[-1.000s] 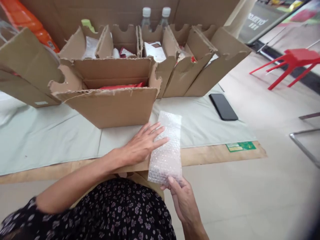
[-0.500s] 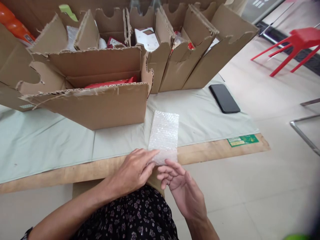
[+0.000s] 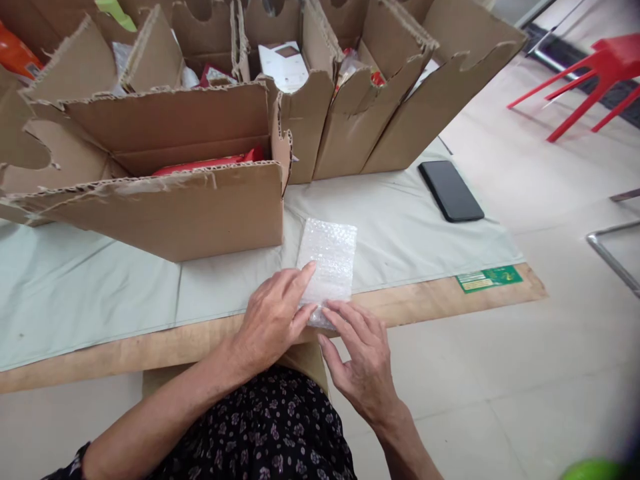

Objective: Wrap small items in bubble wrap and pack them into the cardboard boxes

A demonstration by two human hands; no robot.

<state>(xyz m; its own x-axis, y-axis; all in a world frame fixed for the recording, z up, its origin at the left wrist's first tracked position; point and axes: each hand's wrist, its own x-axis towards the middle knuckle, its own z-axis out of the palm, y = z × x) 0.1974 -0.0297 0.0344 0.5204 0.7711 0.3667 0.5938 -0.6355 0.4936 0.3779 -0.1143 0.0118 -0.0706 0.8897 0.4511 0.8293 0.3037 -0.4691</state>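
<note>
A clear bubble wrap pouch (image 3: 330,257) lies flat at the table's front edge, its near end under my fingers. My left hand (image 3: 275,313) rests on its left side, index finger stretched along the surface and thumb apart from it. Over the lower right part, my right hand (image 3: 363,347) lies palm down, fingertips touching the wrap and the thumb spread below the edge. Neither hand is wrapped round the pouch. Whether anything is inside it, I cannot tell.
A cardboard box (image 3: 225,220) holding a red packet (image 3: 210,164) stands just beyond my left hand. Several cardboard bins (image 3: 350,133) line the back. A black phone (image 3: 451,191) and a green card (image 3: 489,279) lie rightward; a red stool (image 3: 595,77) stands on the floor.
My right hand has turned from palm sideways to palm down and moved up onto the pouch's near end. My left hand has shifted slightly further up along it.
</note>
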